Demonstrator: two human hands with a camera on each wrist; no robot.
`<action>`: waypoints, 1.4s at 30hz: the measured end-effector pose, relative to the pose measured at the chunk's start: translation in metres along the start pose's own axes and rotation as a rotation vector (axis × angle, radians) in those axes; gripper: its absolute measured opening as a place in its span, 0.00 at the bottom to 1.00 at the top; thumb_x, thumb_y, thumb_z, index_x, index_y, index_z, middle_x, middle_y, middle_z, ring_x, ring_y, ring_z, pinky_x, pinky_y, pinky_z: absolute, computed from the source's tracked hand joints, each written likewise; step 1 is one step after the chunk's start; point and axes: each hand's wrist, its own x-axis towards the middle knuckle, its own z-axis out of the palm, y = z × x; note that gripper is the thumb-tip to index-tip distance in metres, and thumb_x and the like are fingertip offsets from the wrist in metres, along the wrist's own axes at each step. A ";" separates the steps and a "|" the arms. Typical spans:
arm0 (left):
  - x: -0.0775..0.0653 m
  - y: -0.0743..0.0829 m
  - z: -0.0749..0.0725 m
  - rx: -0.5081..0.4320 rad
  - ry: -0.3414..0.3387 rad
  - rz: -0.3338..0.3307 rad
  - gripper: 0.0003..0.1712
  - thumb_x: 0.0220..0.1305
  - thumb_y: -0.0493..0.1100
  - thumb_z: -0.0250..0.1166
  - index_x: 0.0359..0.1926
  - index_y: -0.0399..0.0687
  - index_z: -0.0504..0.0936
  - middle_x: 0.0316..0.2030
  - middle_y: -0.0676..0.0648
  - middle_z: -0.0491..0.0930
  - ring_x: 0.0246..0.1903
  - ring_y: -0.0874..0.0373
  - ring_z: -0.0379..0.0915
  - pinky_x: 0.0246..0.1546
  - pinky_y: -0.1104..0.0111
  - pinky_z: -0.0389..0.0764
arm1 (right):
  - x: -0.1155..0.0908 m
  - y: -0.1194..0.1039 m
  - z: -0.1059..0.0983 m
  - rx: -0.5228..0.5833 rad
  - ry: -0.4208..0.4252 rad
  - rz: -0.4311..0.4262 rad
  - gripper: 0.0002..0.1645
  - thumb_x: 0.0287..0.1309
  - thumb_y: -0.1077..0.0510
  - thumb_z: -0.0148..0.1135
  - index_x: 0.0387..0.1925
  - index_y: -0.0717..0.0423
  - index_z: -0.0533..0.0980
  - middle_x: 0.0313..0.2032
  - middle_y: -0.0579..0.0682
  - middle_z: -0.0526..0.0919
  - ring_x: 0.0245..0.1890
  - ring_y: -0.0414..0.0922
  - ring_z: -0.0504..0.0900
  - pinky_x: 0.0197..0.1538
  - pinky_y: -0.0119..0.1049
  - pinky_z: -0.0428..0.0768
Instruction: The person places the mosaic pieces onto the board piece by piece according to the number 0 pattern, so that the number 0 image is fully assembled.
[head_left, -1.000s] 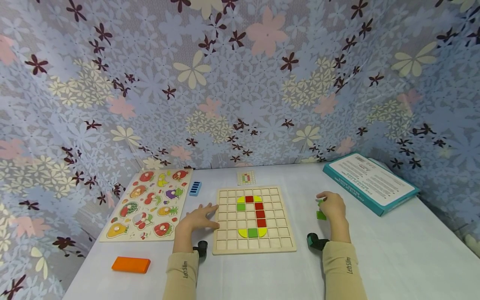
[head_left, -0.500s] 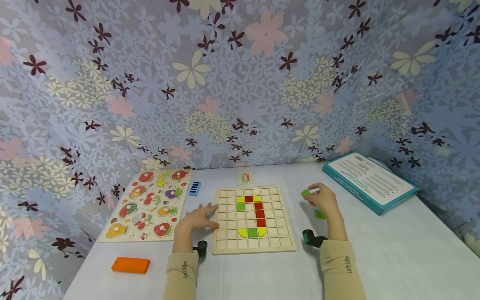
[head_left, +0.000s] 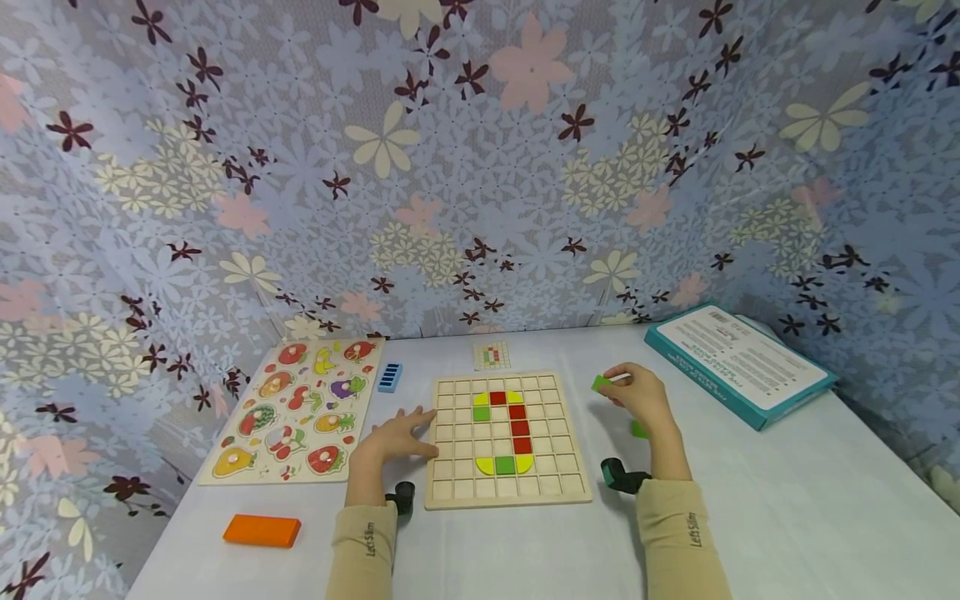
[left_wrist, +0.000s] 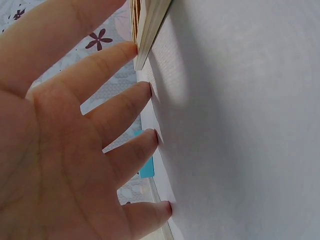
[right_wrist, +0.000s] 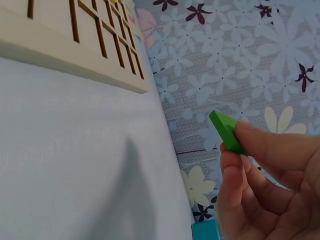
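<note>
Between thumb and fingertips my right hand [head_left: 640, 398] pinches a green square tile [right_wrist: 227, 131], held above the table to the right of the wooden grid board [head_left: 453, 492]. Another green tile [head_left: 639, 428] lies on the table, partly hidden by that wrist. My left hand [head_left: 397, 437] has its fingers spread, with thumb and index fingertip at the board's left edge and the other fingertips at the tabletop in the left wrist view. Red tiles [head_left: 519, 428], green tiles [head_left: 506, 465] and yellow curved pieces [head_left: 485, 467] sit in the board's cells. Behind the board lies a small pattern card [head_left: 492, 356].
A fruit puzzle board [head_left: 292, 408] lies at the left, with a small blue piece [head_left: 390, 377] beside it. An orange block [head_left: 262, 530] is at the front left. A teal box [head_left: 738, 364] stands at the back right. Floral cloth [head_left: 480, 167] hangs behind the table.
My right hand has lifted a green tile from the table and moved it left toward the board. The second green tile stays behind on the table. My left hand has not moved.
</note>
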 end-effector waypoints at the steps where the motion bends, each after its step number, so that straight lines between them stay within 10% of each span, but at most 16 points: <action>1: 0.000 0.000 0.000 0.000 -0.001 -0.001 0.41 0.51 0.50 0.68 0.66 0.51 0.64 0.69 0.41 0.55 0.69 0.38 0.39 0.61 0.34 0.35 | 0.000 -0.001 0.000 -0.001 0.001 -0.006 0.17 0.55 0.59 0.61 0.45 0.65 0.74 0.35 0.60 0.82 0.35 0.54 0.82 0.41 0.45 0.81; 42: 0.000 0.001 0.000 0.008 -0.003 -0.003 0.41 0.51 0.50 0.67 0.67 0.50 0.64 0.69 0.41 0.55 0.69 0.38 0.39 0.61 0.34 0.36 | -0.011 -0.054 0.074 -0.003 -0.175 -0.189 0.10 0.55 0.65 0.60 0.40 0.64 0.78 0.35 0.57 0.79 0.29 0.54 0.80 0.33 0.42 0.81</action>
